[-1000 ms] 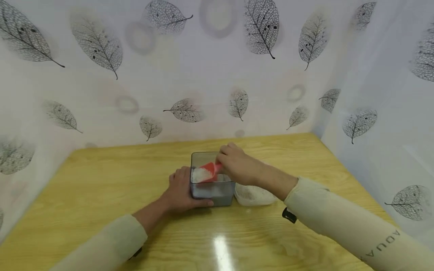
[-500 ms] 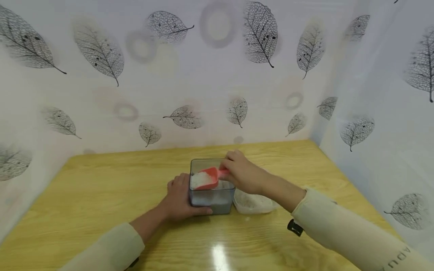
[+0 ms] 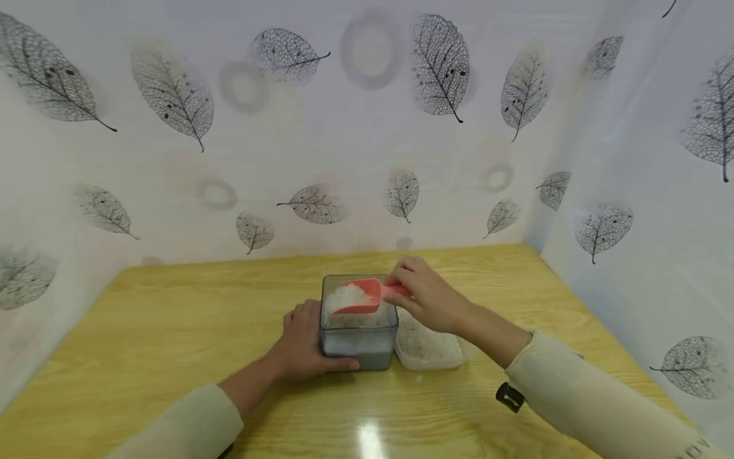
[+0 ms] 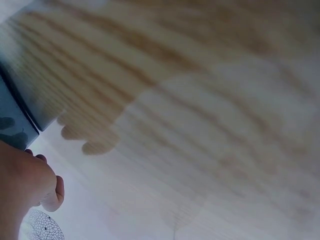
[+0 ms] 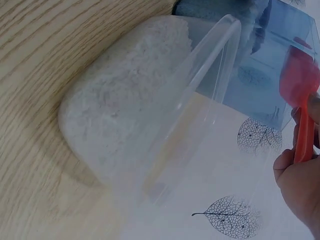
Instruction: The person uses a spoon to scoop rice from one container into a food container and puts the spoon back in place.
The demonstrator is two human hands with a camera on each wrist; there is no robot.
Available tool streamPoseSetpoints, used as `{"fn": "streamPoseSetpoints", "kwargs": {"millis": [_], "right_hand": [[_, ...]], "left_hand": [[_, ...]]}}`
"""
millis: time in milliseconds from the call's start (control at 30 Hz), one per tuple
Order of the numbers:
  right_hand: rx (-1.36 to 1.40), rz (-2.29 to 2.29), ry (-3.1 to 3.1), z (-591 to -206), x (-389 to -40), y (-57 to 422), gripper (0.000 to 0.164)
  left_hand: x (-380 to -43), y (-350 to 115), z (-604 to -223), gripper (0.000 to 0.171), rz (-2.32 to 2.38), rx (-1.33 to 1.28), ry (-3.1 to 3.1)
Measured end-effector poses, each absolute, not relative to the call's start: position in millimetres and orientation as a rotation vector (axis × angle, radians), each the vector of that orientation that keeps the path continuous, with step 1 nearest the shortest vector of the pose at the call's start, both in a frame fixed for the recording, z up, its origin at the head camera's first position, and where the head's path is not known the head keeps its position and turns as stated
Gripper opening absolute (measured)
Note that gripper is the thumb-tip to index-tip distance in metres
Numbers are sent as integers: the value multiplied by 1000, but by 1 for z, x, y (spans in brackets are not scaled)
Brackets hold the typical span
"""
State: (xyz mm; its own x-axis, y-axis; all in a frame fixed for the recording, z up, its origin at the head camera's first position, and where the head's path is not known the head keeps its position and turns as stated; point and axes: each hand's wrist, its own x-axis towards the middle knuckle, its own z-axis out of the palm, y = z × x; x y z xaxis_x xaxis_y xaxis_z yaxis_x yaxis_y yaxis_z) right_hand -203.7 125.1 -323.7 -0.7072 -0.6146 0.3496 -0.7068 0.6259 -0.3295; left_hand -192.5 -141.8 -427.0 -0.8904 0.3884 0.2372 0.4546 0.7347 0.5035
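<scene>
My right hand (image 3: 427, 293) grips the handle of a red scoop (image 3: 373, 299), which is heaped with white rice (image 3: 348, 294). The scoop hangs over the open top of a square grey-blue see-through container (image 3: 367, 350) that holds more rice. On its left side, my left hand (image 3: 304, 338) holds the container, thumb along the front and fingers toward the back. In the left wrist view, part of the left hand (image 4: 30, 185) shows beside the container's corner. The right wrist view catches the scoop (image 5: 299, 80) against the container's wall, its handle between thumb and fingers.
Touching the container's right side is a clear plastic tub (image 3: 430, 364) of rice, partly under my right forearm. Both stand on a yellow wood-grain table (image 3: 189, 319). A leaf-print curtain (image 3: 355, 140) encloses the back and sides.
My right hand has drawn the loaded scoop slightly to the right above the container, and the scoop has turned more level. The left hand keeps its hold. The whole head view has shifted.
</scene>
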Motion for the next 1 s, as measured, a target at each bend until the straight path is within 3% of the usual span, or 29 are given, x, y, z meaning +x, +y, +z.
{"fn": "streamPoseSetpoints", "kwargs": {"millis": [1000], "right_hand": [[999,666,-2442,-310,-196,200,8]], "left_hand": [[-191,-141,-427,111,-819,-684,-2814]]}}
